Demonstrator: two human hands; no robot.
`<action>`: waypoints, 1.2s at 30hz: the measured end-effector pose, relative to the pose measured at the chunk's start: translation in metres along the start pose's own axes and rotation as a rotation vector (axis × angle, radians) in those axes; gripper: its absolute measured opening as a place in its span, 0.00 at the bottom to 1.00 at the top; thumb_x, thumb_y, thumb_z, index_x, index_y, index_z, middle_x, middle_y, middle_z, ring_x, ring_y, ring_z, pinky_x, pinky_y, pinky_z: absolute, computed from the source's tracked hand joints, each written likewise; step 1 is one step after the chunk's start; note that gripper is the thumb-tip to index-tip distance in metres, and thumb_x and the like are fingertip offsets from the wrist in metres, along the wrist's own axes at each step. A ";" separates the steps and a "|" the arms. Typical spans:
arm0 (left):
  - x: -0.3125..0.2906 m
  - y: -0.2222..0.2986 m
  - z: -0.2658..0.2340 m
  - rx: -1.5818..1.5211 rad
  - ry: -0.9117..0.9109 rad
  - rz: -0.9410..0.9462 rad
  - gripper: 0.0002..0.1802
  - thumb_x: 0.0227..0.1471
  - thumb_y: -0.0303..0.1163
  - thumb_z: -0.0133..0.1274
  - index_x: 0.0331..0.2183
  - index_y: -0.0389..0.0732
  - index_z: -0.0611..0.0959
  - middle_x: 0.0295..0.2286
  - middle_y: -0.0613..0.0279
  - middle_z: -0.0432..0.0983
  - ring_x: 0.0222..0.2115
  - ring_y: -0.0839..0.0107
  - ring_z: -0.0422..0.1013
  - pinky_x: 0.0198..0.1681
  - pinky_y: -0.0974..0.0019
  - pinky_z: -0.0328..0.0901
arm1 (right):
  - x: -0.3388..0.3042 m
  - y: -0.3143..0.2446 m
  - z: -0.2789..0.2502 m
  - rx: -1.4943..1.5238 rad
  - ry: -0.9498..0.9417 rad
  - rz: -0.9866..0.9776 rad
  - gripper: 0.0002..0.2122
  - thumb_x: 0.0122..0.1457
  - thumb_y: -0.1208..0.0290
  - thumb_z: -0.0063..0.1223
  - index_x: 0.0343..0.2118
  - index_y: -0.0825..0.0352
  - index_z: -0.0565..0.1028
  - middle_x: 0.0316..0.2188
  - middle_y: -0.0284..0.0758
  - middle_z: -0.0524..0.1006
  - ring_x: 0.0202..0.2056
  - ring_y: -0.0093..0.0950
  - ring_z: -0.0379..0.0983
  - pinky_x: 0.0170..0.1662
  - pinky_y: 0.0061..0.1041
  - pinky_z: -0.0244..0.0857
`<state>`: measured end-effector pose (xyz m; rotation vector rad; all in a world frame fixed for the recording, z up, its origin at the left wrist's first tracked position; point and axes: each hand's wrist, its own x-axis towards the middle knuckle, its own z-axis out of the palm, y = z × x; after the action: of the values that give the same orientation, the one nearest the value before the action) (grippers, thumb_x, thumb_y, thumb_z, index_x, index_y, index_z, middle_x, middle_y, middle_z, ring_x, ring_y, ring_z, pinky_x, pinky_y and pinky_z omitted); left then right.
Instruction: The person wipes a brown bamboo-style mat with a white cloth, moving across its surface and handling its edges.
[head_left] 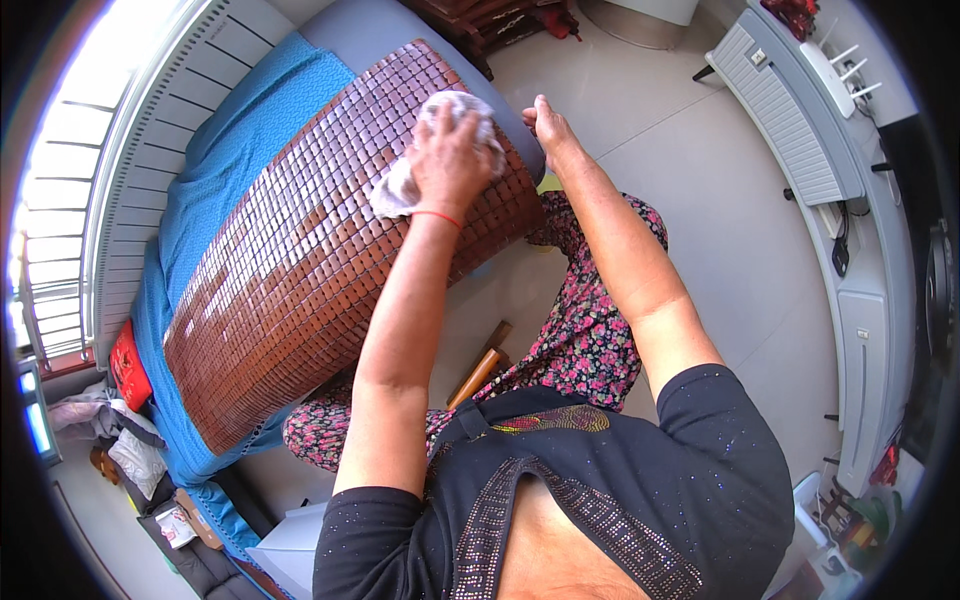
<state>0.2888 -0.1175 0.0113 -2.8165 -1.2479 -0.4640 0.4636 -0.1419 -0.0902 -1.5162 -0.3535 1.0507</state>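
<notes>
My left hand (452, 160) presses a crumpled, pale, mottled cloth (395, 192) against a brown mat (290, 240) made of small glossy bamboo or wooden tiles. Its fingers are bent over the cloth, close to the mat's far right end. Just beyond that end, my right hand (550, 130) is held up with the thumb raised and the fingers curled in. Nothing shows in it. Under the mat spreads a blue textured cover (235, 130), with a grey-blue surface (385, 40) bare at the far end.
A white slatted panel (150, 150) borders the far left side by a bright window. Below the mat, a wooden piece (478, 375) shows by my floral trousers. A long grey-white cabinet (790, 110) carrying a white router (830, 75) lines the right. Dark carved wooden furniture (470, 25) stands at the top.
</notes>
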 end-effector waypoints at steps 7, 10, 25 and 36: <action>-0.022 -0.094 -0.016 0.091 -0.020 -0.346 0.28 0.46 0.44 0.51 0.51 0.53 0.74 0.56 0.57 0.60 0.54 0.52 0.60 0.57 0.55 0.57 | -0.015 -0.003 0.014 -0.079 0.112 -0.067 0.31 0.63 0.47 0.28 0.49 0.76 0.68 0.54 0.51 0.66 0.57 0.42 0.60 0.58 0.36 0.55; -0.075 -0.118 -0.027 0.124 0.065 -0.344 0.28 0.45 0.42 0.52 0.51 0.52 0.74 0.55 0.53 0.61 0.52 0.45 0.60 0.55 0.48 0.57 | -0.015 -0.003 0.014 -0.147 0.024 -0.097 0.32 0.63 0.45 0.27 0.50 0.74 0.67 0.54 0.53 0.65 0.57 0.45 0.60 0.57 0.38 0.56; -0.090 0.005 -0.018 0.004 0.093 0.073 0.30 0.36 0.36 0.56 0.47 0.52 0.77 0.53 0.57 0.64 0.49 0.48 0.62 0.47 0.46 0.59 | -0.021 0.005 0.024 -0.706 0.230 -0.195 0.27 0.59 0.46 0.30 0.52 0.64 0.67 0.50 0.49 0.69 0.51 0.51 0.64 0.55 0.46 0.57; 0.032 -0.014 0.004 -0.057 -0.047 -0.045 0.28 0.42 0.38 0.54 0.49 0.53 0.76 0.56 0.60 0.62 0.54 0.47 0.58 0.51 0.43 0.58 | -0.023 0.007 0.027 -0.763 0.190 -0.232 0.25 0.61 0.50 0.32 0.49 0.66 0.68 0.47 0.51 0.70 0.49 0.51 0.66 0.52 0.47 0.59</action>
<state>0.2996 -0.0841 0.0149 -2.8677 -1.3295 -0.4454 0.4286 -0.1434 -0.0842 -2.1638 -0.8375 0.5941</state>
